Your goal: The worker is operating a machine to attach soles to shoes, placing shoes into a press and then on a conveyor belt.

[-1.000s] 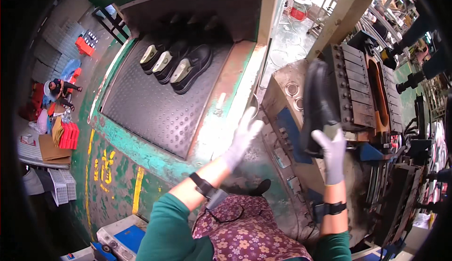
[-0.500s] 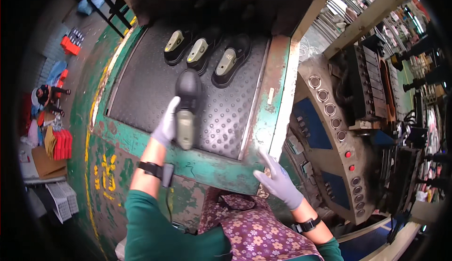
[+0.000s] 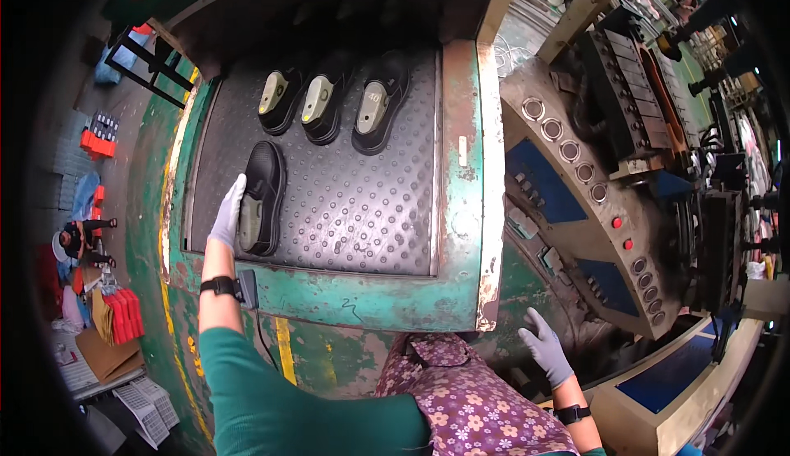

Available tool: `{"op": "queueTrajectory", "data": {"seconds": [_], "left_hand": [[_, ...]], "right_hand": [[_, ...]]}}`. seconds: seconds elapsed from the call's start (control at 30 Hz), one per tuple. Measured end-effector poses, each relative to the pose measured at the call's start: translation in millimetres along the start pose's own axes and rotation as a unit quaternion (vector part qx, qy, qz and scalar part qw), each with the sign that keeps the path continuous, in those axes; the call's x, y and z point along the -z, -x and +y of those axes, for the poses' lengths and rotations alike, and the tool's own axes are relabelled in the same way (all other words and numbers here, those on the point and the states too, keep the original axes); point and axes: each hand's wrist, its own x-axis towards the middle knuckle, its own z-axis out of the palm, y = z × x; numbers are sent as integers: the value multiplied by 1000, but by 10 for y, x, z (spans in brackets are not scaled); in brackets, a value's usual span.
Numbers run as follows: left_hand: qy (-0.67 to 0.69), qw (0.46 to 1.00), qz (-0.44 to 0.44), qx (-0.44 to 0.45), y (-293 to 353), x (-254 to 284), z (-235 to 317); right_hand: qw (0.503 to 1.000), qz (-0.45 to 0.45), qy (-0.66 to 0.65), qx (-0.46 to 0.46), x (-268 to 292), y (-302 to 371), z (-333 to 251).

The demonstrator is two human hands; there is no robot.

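A black slip-on shoe (image 3: 267,176) with a pale olive insert in its opening stands at the front left of a black studded mat (image 3: 362,217), toe pointing away from me. My left hand (image 3: 226,213), in a pale grey glove, touches its left side with fingers stretched along it; its thumb is hidden. Farther back are three similar shoes in a row: a left one (image 3: 288,110), a middle one (image 3: 327,118) and a right one (image 3: 383,114). My gloved right hand (image 3: 545,349) is apart from them at lower right, fingers spread and holding nothing.
A worn green metal frame (image 3: 370,298) borders the mat, under a dark overhead housing (image 3: 329,3). On the right stands a control panel (image 3: 576,147) with round buttons, two of them red. A person (image 3: 82,238) sits far left near red boxes (image 3: 123,316).
The front shoe, blurred over the frame's front edge before, now stands on the mat farther left, my left hand moving with it. My right hand has moved right, away from the frame's corner.
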Motion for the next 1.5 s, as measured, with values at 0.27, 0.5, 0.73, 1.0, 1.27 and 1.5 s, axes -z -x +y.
{"op": "queueTrajectory", "data": {"seconds": [0.27,0.5,0.73,1.0,1.27,1.5], "left_hand": [[-268,941,155,-136,236,-125,-306],[-220,961,97,-135,224,10,-297],[-459,819,324,-113,432,100,-65],[-192,805,-145,-542,1637,-3457,837],[-246,577,-721,-293,3604,-5747,-129],[-283,240,-826,-425,5084,-6133,-1357]], "right_hand": [[996,32,-59,-52,-111,501,816],[983,78,-120,-111,-6,840,1402],[971,141,-156,-112,-236,1101,2191],[877,260,-269,-300,-1464,2240,3212],[787,530,-192,-251,-1910,2436,2724],[372,694,-543,-291,-2481,3214,3006]]}}
